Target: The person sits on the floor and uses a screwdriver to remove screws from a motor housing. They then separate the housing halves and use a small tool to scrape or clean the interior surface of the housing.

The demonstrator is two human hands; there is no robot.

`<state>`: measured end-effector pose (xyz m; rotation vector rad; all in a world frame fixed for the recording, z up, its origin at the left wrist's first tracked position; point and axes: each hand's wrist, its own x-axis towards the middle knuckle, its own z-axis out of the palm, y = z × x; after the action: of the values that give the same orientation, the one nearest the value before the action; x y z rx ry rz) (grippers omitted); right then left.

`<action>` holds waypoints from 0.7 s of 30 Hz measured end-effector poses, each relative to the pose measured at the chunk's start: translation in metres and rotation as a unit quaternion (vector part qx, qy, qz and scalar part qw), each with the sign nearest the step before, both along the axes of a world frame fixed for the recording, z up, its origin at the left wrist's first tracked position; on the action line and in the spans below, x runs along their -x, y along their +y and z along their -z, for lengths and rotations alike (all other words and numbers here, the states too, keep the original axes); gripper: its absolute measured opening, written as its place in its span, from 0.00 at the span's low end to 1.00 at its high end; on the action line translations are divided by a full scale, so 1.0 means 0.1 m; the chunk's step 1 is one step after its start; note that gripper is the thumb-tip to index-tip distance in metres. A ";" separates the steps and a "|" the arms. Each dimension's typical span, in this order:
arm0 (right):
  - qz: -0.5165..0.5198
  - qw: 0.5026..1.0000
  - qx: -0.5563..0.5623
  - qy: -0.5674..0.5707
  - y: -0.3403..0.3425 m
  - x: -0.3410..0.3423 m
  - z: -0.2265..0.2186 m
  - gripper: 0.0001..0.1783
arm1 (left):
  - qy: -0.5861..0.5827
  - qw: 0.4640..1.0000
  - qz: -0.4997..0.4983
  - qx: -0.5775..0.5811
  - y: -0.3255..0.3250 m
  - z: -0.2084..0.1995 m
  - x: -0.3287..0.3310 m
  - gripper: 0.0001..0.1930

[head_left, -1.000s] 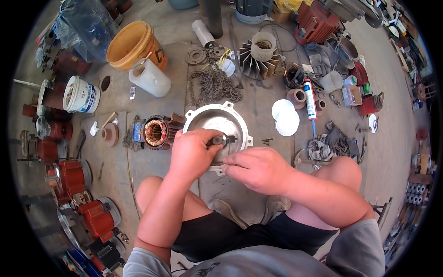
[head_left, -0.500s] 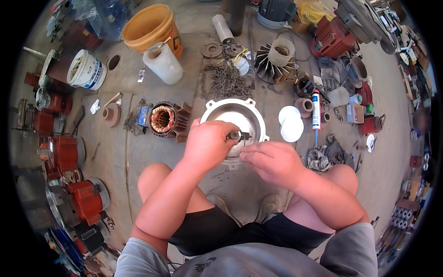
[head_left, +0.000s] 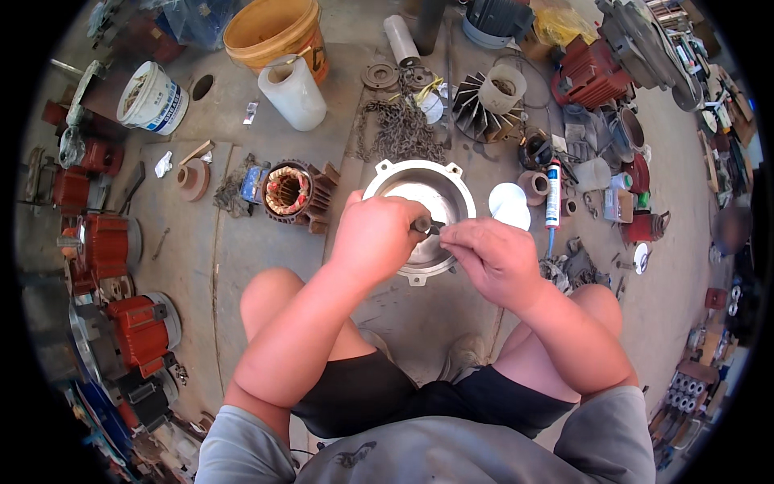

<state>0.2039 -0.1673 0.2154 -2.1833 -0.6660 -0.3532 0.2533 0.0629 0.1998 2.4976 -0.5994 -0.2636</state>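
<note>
My left hand (head_left: 377, 235) is closed around a short dark tool handle (head_left: 422, 223) over a round silver motor end cover (head_left: 419, 187) lying on the concrete floor. My right hand (head_left: 490, 256) pinches the tool's thin tip from the right, fingers together just above the cover's bowl. Both hands hide the middle and near rim of the cover. I am squatting, knees on either side of it.
A motor stator (head_left: 289, 190) with copper windings lies left of the cover. Behind it are a chain pile (head_left: 397, 129), a white jug (head_left: 292, 93), a yellow bucket (head_left: 272, 26), a fan wheel (head_left: 477, 106) and a sealant tube (head_left: 553, 194). Red motor housings (head_left: 109, 246) line the left side.
Both hands stay on the tool over the cover; the hands have closed up slightly toward each other. The view has shifted a little with my head.
</note>
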 end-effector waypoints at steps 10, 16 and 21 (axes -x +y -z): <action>0.175 0.948 -0.166 0.206 0.13 -0.52 0.14 0.12 | 0.020 0.999 -0.010 0.026 -0.07 -0.15 -0.03 0.18; 0.192 0.964 -0.095 0.156 0.22 -0.61 0.12 0.09 | 0.067 0.997 -0.032 0.006 -0.12 -0.19 -0.02 0.19; 0.182 0.977 -0.078 0.083 0.15 -0.46 0.13 0.08 | 0.066 0.997 -0.023 0.017 -0.11 -0.17 -0.02 0.19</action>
<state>0.2500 -0.1522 0.2024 -2.1500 -0.1375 -0.3901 0.2555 0.0514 0.2173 2.4356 -0.4873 -0.3930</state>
